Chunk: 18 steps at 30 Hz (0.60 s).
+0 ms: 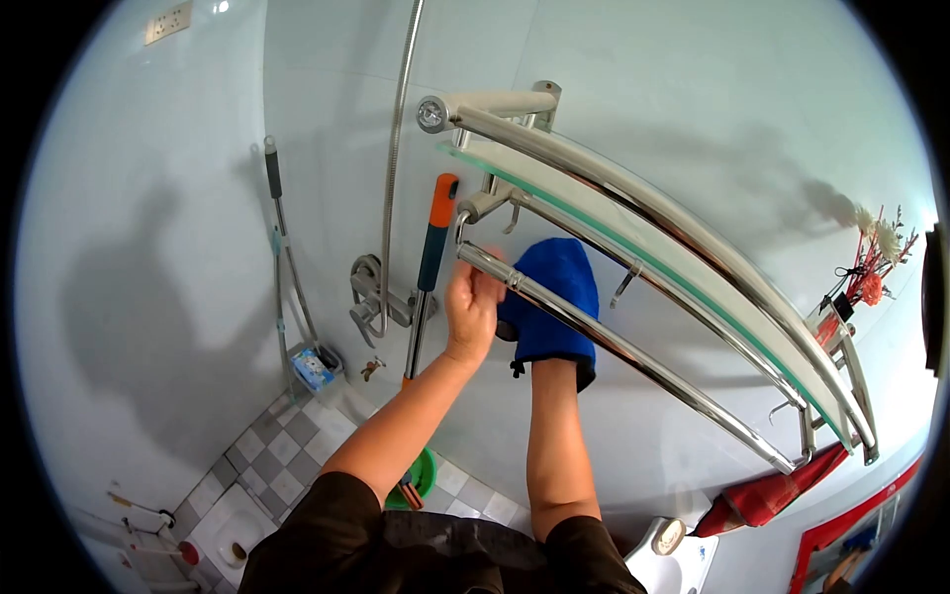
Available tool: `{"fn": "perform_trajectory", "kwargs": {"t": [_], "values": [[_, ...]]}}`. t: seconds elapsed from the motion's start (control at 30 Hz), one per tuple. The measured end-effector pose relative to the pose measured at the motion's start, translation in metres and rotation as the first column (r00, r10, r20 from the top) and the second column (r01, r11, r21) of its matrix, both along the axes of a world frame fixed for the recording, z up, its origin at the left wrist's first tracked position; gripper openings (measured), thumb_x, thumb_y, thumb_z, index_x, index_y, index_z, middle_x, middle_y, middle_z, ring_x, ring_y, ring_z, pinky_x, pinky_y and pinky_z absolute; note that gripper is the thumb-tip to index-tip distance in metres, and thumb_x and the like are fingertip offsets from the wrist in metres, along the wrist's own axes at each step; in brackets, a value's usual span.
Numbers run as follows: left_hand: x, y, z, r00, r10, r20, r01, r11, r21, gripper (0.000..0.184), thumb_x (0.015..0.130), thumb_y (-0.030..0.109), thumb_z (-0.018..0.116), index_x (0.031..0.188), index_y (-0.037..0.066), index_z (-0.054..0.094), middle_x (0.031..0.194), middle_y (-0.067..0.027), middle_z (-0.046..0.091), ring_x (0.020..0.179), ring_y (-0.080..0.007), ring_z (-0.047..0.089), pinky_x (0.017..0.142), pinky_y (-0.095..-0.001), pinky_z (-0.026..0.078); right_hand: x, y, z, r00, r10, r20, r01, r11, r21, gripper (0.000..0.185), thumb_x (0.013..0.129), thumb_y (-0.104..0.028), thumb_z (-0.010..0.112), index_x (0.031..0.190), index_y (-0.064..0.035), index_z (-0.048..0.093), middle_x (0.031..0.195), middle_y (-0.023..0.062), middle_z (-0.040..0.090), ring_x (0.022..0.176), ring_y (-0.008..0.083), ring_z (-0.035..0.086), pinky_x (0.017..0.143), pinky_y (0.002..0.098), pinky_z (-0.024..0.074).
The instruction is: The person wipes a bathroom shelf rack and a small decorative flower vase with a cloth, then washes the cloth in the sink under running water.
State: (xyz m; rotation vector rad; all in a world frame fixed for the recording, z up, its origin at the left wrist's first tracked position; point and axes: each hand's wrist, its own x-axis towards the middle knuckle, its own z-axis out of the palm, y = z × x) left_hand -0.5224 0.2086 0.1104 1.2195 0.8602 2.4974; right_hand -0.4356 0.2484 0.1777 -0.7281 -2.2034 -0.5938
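My left hand (472,315) is raised at the left end of the lower chrome towel bar (604,342), fingers pointing up and partly behind the bar. They look stretched out, though their tips are blurred, and whether they touch the bar is unclear. A blue cloth mitt (556,297) with a dark cuff and a cord toggle covers my right hand, hiding its fingers. It is up behind the same bar, close to the wall, and the bar crosses in front of it. Above both hands runs the rack's glass shelf (653,233).
A pole with an orange and dark handle (435,233) stands left of my left hand, near the shower mixer (381,297). Hooks hang under the rack; a red cloth (762,500) hangs at its right end. Below are a green basin (426,475) and a white sink (683,564).
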Motion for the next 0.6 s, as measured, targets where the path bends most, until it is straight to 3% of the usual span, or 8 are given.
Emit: {"fn": "perform_trajectory", "kwargs": {"t": [0.03,0.1,0.2,0.27,0.3,0.4,0.47,0.6], "values": [[-0.004,0.001,0.004,0.995,-0.059,0.077,0.057,0.998,0.025,0.022,0.092,0.012,0.051,0.113,0.004,0.05,0.08,-0.0001,0.047,0.066,-0.0068,0.045,0.057,-0.0195,0.037,-0.003,-0.003,0.002,0.995,0.043,-0.093,-0.06,0.98,-0.188,0.016,0.071,-0.017,0.062,0.067,-0.0016,0.058,0.072,0.017,0.057,0.07,0.0322,0.057,0.064,0.0377,0.047],[-0.012,0.004,0.016,1.0,-0.006,0.024,0.006,1.0,-0.015,0.023,0.092,0.011,0.051,0.115,0.004,0.05,0.081,-0.0002,0.046,0.069,-0.0066,0.044,0.059,-0.0198,0.038,-0.009,-0.008,0.003,0.926,0.075,-0.371,-0.253,0.851,-0.461,0.018,0.072,-0.019,0.061,0.069,-0.0012,0.061,0.078,0.0197,0.06,0.075,0.0347,0.058,0.07,0.0392,0.0481],[-0.019,0.003,0.025,0.998,-0.037,0.041,0.04,0.996,-0.076,0.026,0.09,0.004,0.051,0.115,0.0,0.051,0.087,0.001,0.048,0.075,-0.0064,0.044,0.069,-0.0201,0.039,-0.015,-0.009,0.008,0.827,0.093,-0.554,-0.422,0.754,-0.503,0.018,0.072,-0.019,0.06,0.07,-0.0012,0.061,0.08,0.0198,0.06,0.076,0.0349,0.058,0.07,0.0394,0.0481],[-0.026,0.004,0.024,0.944,0.173,-0.28,-0.218,0.966,-0.14,0.024,0.088,0.001,0.051,0.112,0.0,0.053,0.088,0.0005,0.05,0.08,-0.0054,0.047,0.07,-0.0196,0.04,-0.021,-0.009,0.012,0.812,0.099,-0.575,-0.438,0.755,-0.489,0.018,0.072,-0.02,0.06,0.071,-0.0012,0.061,0.081,0.02,0.06,0.077,0.035,0.058,0.071,0.0395,0.0481],[-0.026,0.004,0.023,0.944,0.173,-0.281,-0.219,0.966,-0.14,0.024,0.088,0.001,0.051,0.112,0.0,0.053,0.088,0.0005,0.05,0.08,-0.0054,0.047,0.07,-0.0196,0.04,-0.024,-0.009,0.014,0.809,0.102,-0.579,-0.44,0.758,-0.482,0.019,0.072,-0.02,0.06,0.072,-0.0012,0.062,0.081,0.02,0.061,0.077,0.035,0.058,0.071,0.0395,0.0481],[-0.021,0.0,0.019,0.986,0.073,-0.147,-0.088,0.991,-0.097,0.023,0.087,-0.003,0.049,0.108,-0.001,0.055,0.092,-0.0011,0.054,0.085,-0.0064,0.051,0.073,-0.0198,0.041,-0.031,-0.006,0.021,0.824,0.108,-0.556,-0.415,0.782,-0.465,0.019,0.073,-0.02,0.06,0.073,-0.0012,0.062,0.083,0.0202,0.061,0.078,0.0352,0.058,0.072,0.0397,0.0481],[-0.018,-0.002,0.017,0.998,-0.024,0.063,0.034,0.987,-0.16,0.023,0.086,-0.007,0.046,0.106,-0.001,0.056,0.094,-0.0032,0.056,0.087,-0.0083,0.053,0.076,-0.0204,0.042,-0.032,-0.003,0.024,0.843,0.116,-0.525,-0.394,0.796,-0.459,0.019,0.073,-0.02,0.059,0.074,-0.0013,0.062,0.083,0.0203,0.061,0.079,0.0353,0.058,0.073,0.0398,0.0481],[-0.015,-0.006,0.016,0.993,0.004,0.116,0.015,0.986,-0.165,0.024,0.089,-0.002,0.043,0.11,0.0,0.054,0.105,-0.0049,0.056,0.092,-0.012,0.053,0.084,-0.0244,0.041,-0.029,0.002,0.027,0.897,0.166,-0.41,-0.358,0.818,-0.451,0.02,0.073,-0.021,0.059,0.076,-0.0013,0.063,0.085,0.0205,0.061,0.08,0.0355,0.059,0.074,0.04,0.0481]]}}
